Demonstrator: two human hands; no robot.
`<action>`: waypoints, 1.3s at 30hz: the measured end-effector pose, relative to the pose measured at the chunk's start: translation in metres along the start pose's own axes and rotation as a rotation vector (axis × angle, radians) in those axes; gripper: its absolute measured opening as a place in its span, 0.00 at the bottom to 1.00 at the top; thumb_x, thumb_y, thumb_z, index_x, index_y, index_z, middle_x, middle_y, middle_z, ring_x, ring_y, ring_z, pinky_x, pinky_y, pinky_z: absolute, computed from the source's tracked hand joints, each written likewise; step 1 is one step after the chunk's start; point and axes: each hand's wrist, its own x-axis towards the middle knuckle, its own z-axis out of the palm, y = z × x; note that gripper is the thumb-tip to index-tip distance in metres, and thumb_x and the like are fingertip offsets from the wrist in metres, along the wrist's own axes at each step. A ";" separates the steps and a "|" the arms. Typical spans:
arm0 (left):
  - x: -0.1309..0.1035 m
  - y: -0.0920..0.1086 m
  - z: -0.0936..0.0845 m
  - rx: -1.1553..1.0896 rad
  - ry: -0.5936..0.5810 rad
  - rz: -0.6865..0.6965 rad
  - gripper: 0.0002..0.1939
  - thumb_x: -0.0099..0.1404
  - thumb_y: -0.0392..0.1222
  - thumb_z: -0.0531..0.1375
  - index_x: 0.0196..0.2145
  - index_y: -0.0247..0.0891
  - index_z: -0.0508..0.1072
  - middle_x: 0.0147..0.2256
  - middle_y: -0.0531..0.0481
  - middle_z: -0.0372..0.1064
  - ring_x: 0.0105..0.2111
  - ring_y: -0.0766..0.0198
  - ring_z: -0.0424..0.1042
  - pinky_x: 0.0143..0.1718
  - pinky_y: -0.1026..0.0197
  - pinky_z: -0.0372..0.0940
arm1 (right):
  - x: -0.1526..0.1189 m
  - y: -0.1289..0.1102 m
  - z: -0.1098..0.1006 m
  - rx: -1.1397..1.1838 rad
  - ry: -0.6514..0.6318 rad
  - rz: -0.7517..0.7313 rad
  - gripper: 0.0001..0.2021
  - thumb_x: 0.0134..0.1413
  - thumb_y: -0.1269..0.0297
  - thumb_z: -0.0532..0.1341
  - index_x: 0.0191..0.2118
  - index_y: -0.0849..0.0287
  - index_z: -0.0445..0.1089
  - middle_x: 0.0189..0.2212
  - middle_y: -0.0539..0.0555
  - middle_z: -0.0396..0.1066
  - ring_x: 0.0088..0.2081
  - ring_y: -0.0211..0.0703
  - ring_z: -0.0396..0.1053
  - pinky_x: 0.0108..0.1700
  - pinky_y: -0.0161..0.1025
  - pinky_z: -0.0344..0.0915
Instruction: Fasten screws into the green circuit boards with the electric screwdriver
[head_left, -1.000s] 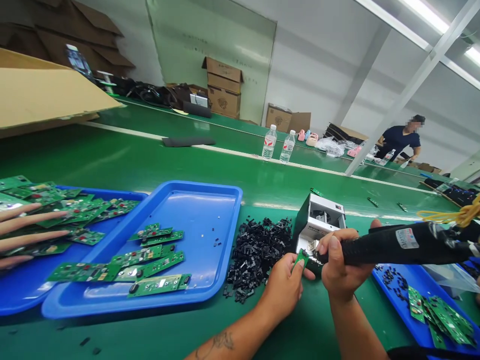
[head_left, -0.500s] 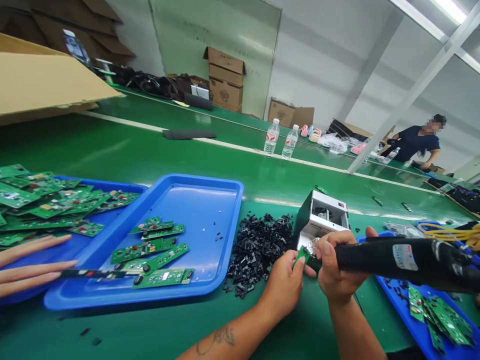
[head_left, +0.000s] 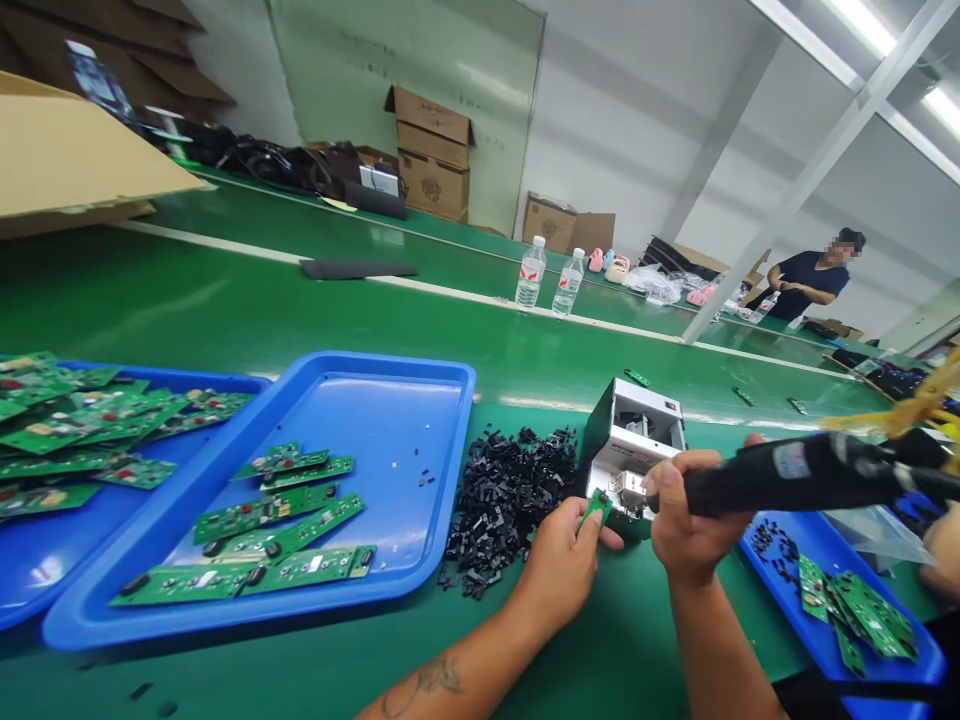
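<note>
My left hand (head_left: 561, 560) pinches a small green circuit board (head_left: 595, 508) upright in front of a white box-shaped machine (head_left: 632, 450). My right hand (head_left: 686, 520) grips the black handle of an electric screwdriver (head_left: 795, 475), which lies level and points left at the machine's front, just beside the small board. A pile of small black plastic parts (head_left: 506, 500) lies on the green table just left of my left hand.
Left of the pile a blue tray (head_left: 375, 420) holds several green boards (head_left: 270, 520); another blue tray (head_left: 45, 560) further left is heaped with boards. A third tray (head_left: 832, 640) with boards sits right. Two water bottles (head_left: 547, 280) stand beyond. A person (head_left: 810, 280) stands far right.
A co-worker's hand at the left edge has pulled out of view. An extra board now lies at the front of the middle tray. My hands stay at the machine.
</note>
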 end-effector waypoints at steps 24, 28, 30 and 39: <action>-0.002 0.006 -0.001 0.018 0.004 0.014 0.17 0.69 0.54 0.54 0.33 0.38 0.69 0.16 0.60 0.55 0.15 0.69 0.53 0.16 0.65 0.47 | -0.002 -0.021 0.034 0.182 0.000 0.050 0.28 0.62 0.71 0.63 0.64 0.47 0.57 0.30 0.42 0.63 0.22 0.32 0.67 0.27 0.38 0.73; -0.002 0.005 -0.001 0.003 -0.002 0.017 0.15 0.70 0.52 0.54 0.33 0.39 0.69 0.17 0.60 0.56 0.15 0.69 0.53 0.16 0.65 0.47 | -0.004 -0.017 0.035 0.183 -0.009 0.079 0.35 0.61 0.71 0.63 0.68 0.44 0.49 0.30 0.42 0.63 0.22 0.33 0.66 0.28 0.38 0.72; -0.001 0.004 -0.001 0.013 -0.001 0.025 0.15 0.70 0.52 0.54 0.33 0.39 0.69 0.16 0.60 0.56 0.15 0.68 0.53 0.17 0.65 0.48 | -0.006 -0.016 0.035 0.164 -0.039 0.082 0.37 0.61 0.69 0.64 0.69 0.44 0.46 0.30 0.42 0.63 0.22 0.33 0.66 0.28 0.38 0.71; -0.004 0.011 -0.001 0.053 0.043 0.045 0.14 0.70 0.49 0.55 0.31 0.38 0.69 0.17 0.57 0.60 0.18 0.68 0.58 0.21 0.66 0.51 | -0.015 -0.009 0.036 0.017 -0.163 0.053 0.25 0.60 0.64 0.65 0.59 0.49 0.55 0.29 0.42 0.62 0.24 0.35 0.65 0.34 0.42 0.72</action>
